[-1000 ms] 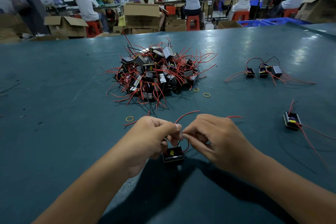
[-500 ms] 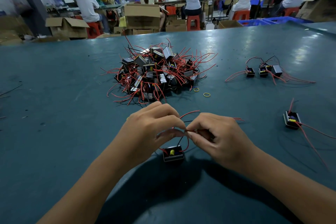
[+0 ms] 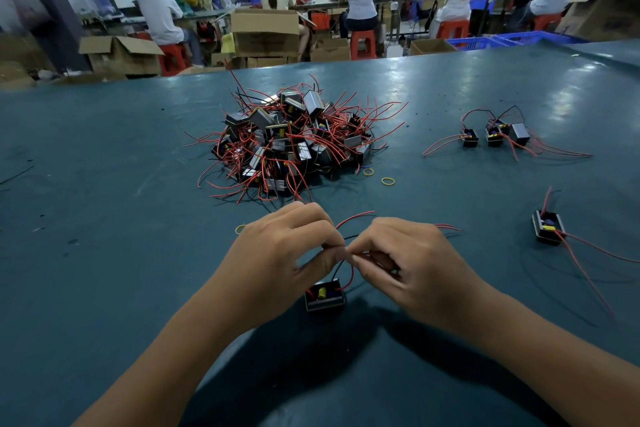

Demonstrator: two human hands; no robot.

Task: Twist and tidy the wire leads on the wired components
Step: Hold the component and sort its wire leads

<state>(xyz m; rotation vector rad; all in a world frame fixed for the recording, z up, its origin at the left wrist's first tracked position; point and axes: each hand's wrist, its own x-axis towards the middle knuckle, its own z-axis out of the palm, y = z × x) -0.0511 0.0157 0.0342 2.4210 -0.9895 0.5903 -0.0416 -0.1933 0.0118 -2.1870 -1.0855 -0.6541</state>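
A small black boxed component (image 3: 324, 295) with a yellow part inside sits on the green table (image 3: 104, 218) below my two hands. Red and black wire leads (image 3: 347, 272) rise from it to my fingertips. My left hand (image 3: 280, 253) pinches the leads between thumb and forefinger. My right hand (image 3: 405, 263) pinches the same leads just to the right, fingertips almost touching the left ones. Loose red lead ends (image 3: 356, 217) stick out above and to the right of my hands.
A big pile of wired components (image 3: 294, 146) lies behind my hands. Three components (image 3: 495, 135) lie at the far right, one more component (image 3: 549, 227) at the near right with long red leads. Yellow rubber bands (image 3: 388, 181) lie near the pile. Seated people and cardboard boxes (image 3: 265, 31) stand beyond the table.
My left hand has rolled over the leads, knuckles rising and fingers shifting; my right hand keeps its pinch. The component stays in place on the table.
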